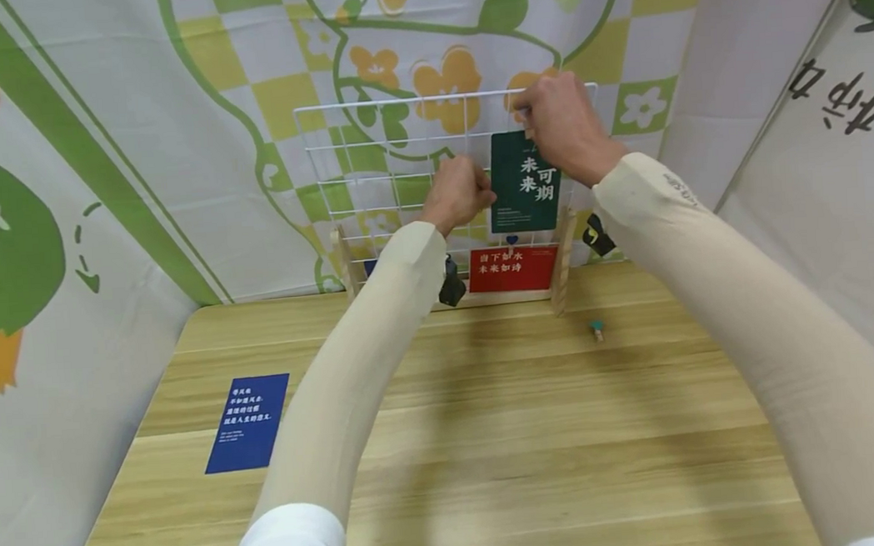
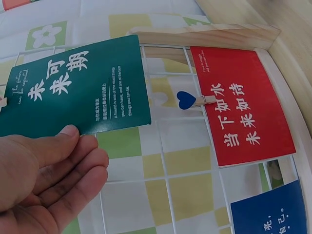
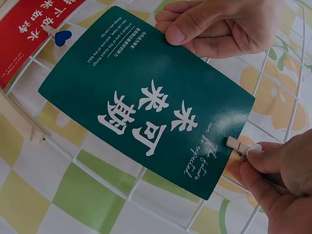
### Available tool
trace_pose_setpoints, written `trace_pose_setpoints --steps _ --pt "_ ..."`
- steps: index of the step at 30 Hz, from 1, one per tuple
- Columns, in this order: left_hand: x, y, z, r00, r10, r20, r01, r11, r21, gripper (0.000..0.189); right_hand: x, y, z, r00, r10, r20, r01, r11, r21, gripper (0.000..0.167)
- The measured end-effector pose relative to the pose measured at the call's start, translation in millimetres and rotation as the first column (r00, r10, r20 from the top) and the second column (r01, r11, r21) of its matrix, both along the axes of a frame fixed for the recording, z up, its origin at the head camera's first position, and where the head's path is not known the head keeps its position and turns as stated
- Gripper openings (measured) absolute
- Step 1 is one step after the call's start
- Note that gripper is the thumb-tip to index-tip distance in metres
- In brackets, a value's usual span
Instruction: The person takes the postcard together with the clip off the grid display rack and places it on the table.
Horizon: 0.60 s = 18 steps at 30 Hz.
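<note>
A green card (image 1: 510,185) with white lettering is held against the upper right of a white wire grid rack (image 1: 382,103). My left hand (image 1: 456,190) pinches the card's side edge between thumb and fingers. At its top edge, my right hand (image 1: 566,123) pinches a small wooden clothespin (image 3: 236,145), whose jaws are on the card's edge; its decorated end is mostly hidden by the fingers. Below hangs a red card (image 2: 243,107), with a blue-heart clothespin (image 2: 187,100) at its top edge. A blue card (image 2: 273,209) is beside it, low on the rack.
Another blue card (image 1: 247,422) lies on the wooden table (image 1: 538,450) at the left. A teal-topped clothespin (image 1: 597,329) lies right of the rack's wooden stand (image 1: 562,265). Patterned cloth (image 1: 260,75) hangs behind the rack.
</note>
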<state>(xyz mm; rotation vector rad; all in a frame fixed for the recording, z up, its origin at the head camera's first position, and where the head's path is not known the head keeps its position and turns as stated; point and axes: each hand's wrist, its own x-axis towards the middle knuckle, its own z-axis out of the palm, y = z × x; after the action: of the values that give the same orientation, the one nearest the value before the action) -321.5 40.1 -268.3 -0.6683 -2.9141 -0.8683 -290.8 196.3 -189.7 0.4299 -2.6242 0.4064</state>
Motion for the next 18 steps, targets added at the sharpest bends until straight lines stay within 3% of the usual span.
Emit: trace_pose_setpoints --steps 6,10,18 --pt "-1.0 -3.2 -0.1 0.999 -0.030 0.024 0.029 0.999 0.043 0.026 0.3 -0.5 2.8 0.999 -0.009 0.031 0.010 1.000 -0.016 0.041" --pt "-1.3 -5.9 -1.1 0.998 -0.062 -0.004 0.062 0.996 0.060 0.022 0.9 -0.6 4.6 0.998 -0.033 0.051 0.034 0.999 -0.017 0.045" --pt "-1.7 -8.0 -1.4 0.996 -0.066 -0.054 0.069 0.995 0.068 0.017 1.9 1.3 8.4 0.992 -0.062 0.109 0.066 0.997 -0.038 0.030"
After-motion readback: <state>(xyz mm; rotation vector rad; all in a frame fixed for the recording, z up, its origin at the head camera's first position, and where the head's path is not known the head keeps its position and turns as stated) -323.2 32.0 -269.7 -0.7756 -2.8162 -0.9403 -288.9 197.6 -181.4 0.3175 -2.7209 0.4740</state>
